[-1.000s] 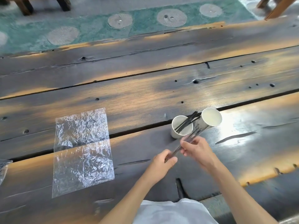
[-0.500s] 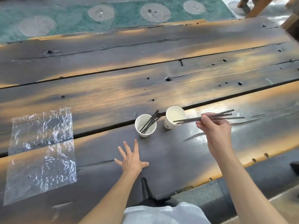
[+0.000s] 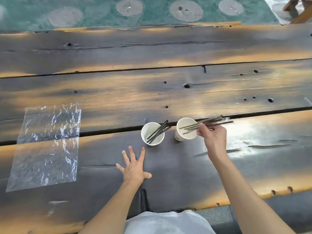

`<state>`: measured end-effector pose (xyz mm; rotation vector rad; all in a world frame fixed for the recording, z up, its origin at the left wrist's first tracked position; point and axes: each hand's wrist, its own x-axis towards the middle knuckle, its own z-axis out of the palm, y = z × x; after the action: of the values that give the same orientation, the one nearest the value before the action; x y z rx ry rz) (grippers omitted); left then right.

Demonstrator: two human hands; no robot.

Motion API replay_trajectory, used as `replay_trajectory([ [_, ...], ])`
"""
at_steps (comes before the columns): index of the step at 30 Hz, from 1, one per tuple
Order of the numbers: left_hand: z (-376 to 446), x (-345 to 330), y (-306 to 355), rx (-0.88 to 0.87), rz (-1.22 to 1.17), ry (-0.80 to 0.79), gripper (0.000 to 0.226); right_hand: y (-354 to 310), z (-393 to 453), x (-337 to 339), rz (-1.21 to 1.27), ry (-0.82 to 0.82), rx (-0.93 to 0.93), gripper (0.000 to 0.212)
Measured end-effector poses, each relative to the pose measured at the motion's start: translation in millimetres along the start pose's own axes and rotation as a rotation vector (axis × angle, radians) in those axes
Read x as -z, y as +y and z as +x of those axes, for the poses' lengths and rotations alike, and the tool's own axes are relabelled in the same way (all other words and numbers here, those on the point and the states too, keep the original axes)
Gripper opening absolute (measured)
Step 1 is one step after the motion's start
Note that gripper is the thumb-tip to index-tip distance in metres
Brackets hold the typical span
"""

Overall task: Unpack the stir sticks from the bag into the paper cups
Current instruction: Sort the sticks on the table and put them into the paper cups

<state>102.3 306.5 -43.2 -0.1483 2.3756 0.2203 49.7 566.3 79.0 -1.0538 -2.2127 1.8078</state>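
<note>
Right hand (image 3: pixel 213 138) fingers pinched on bundle of dark stir sticks (image 3: pixel 209 124), tips over mouth of right paper cup (image 3: pixel 185 132); left hand (image 3: pixel 134 168) splayed flat on wooden table (image 3: pixel 168 95); left paper cup (image 3: pixel 152 134) holding sticks; clear bag (image 3: pixel 47 146) flat, far left.

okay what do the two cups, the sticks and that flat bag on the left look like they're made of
The cups look like matte white paper, with thin rolled rims. The sticks in the right hand look like thin black plastic, though dark wood is possible. The bag is clear, glossy plastic film, crinkled and glinting, with the table showing through.
</note>
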Motion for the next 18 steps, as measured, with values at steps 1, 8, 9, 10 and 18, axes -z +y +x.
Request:
replay_trajectory([
  [1, 0.1, 0.1, 0.3, 0.003, 0.003, 0.001, 0.123, 2.6, 3.3, -3.5, -0.036, -0.018, -0.012, 0.016],
  [8, -0.4, 1.6, 1.7, 0.015, 0.017, 0.001, 0.123, -0.5, 11.7, -9.4, -0.055, -0.123, -0.028, 0.018],
  [9, -0.4, 1.5, 1.7, 0.014, 0.015, 0.001, 0.123, -1.9, 11.7, -7.4, -0.048, -0.134, -0.011, 0.019],
  [10, -0.4, 1.6, 1.5, 0.013, 0.011, 0.001, 0.123, -4.3, 10.7, -4.5, -0.049, -0.141, 0.007, 0.019],
  [18, 1.1, 1.2, 0.7, 0.000, -0.007, -0.004, 0.121, -18.8, -0.8, 11.4, 0.030, 0.046, 0.050, 0.028],
])
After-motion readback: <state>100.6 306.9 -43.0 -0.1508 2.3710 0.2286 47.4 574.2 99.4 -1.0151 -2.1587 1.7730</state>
